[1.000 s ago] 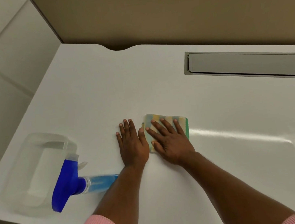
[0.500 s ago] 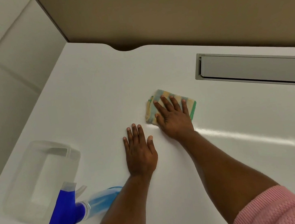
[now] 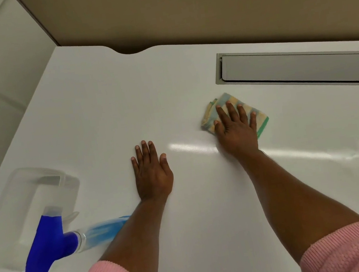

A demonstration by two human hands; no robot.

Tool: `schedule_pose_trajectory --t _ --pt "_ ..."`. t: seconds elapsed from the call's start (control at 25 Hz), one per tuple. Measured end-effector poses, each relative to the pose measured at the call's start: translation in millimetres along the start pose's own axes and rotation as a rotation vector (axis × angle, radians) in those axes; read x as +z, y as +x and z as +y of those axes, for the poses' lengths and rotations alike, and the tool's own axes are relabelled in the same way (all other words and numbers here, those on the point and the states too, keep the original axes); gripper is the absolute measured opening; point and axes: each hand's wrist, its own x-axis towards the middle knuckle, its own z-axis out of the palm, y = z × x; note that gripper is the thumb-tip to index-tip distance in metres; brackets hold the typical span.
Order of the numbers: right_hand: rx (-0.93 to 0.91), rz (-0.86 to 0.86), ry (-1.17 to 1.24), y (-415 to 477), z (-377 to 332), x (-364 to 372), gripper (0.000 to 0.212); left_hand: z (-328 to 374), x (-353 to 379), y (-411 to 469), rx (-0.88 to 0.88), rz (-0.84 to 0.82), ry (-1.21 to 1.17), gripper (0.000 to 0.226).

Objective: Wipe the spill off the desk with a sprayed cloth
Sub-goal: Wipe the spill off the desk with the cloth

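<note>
A folded cloth with yellow, pale blue and green checks lies on the white desk. My right hand presses flat on it with fingers spread, just in front of the grey cable hatch. My left hand rests palm down on the bare desk, fingers apart, holding nothing. A spray bottle with a blue trigger head lies on its side at the front left; my left forearm hides its far end. No spill is clearly visible, only a bright light streak on the surface.
A clear plastic container sits at the front left corner beside the bottle. A grey recessed cable hatch is set into the desk at the back right. A tan partition rises behind the desk; the desk's left edge drops off.
My right hand has slid the cloth away from me and to the right, from beside my left hand toward the cable hatch. My left hand has stayed flat on the desk.
</note>
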Motion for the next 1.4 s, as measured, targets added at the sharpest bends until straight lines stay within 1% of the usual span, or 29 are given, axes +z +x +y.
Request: schedule_pose_trajectory --t 0.24,0.36,0.48,0.6,0.76,0.84,0.92,1.04,1.24,1.32,1.4 --pt "0.207 0.053 -0.025 -60 85 -26 0.056 2 -4 -5 0.031 0.022 -0.005 0.064" --pt "0.255 0.043 -0.022 -87 93 -26 0.056 2 -5 -9 0.064 0.029 -0.025 0.063" --pt "0.267 0.037 -0.001 -112 76 -19 0.057 1 -3 -22 0.071 0.01 -0.085 0.058" --pt "0.2 0.042 0.0 -141 42 -5 0.056 2 -3 -34 0.119 -0.034 -0.165 0.057" --pt "0.012 0.006 0.004 -172 -25 20 0.056 6 -9 -47 0.133 -0.058 -0.316 0.056" --pt "-0.11 -0.053 0.03 -186 -54 32 0.056 7 -13 -53 0.139 -0.076 -0.324 0.057" --pt "-0.221 -0.101 0.032 -201 -68 39 0.056 5 -15 -58 0.141 -0.114 -0.29 0.059" --pt "-0.31 -0.143 0.012 -224 -64 39 0.061 6 -17 -67 0.172 -0.174 -0.226 0.06" --pt "-0.381 -0.225 -0.011 -270 -41 31 0.088 24 -22 -94 0.28 -0.227 -0.219 0.059" --pt "-0.38 -0.247 -0.015 -286 -28 27 0.088 28 -24 -104 0.305 -0.253 -0.21 0.059" --pt "-0.337 -0.227 -0.001 -297 -17 17 0.079 33 -28 -112 0.319 -0.281 -0.218 0.059"
